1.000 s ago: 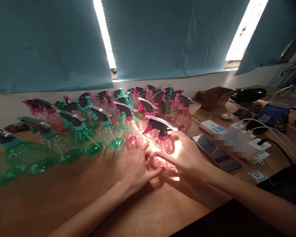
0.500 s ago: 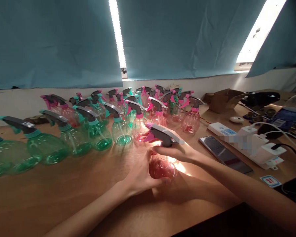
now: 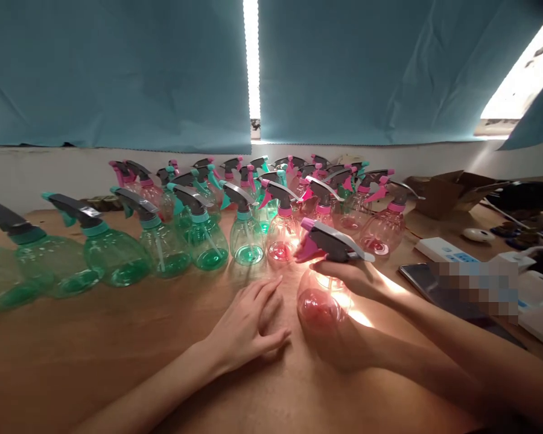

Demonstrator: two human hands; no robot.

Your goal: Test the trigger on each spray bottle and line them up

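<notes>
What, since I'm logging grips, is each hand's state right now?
Left hand: open, holding nothing.
Right hand: closed, holding a pink bottle near its top.

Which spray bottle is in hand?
The pink-tinted bottle standing forward of the row, gripped near its neck by the right hand; neither hand grips the other bottles.
</notes>
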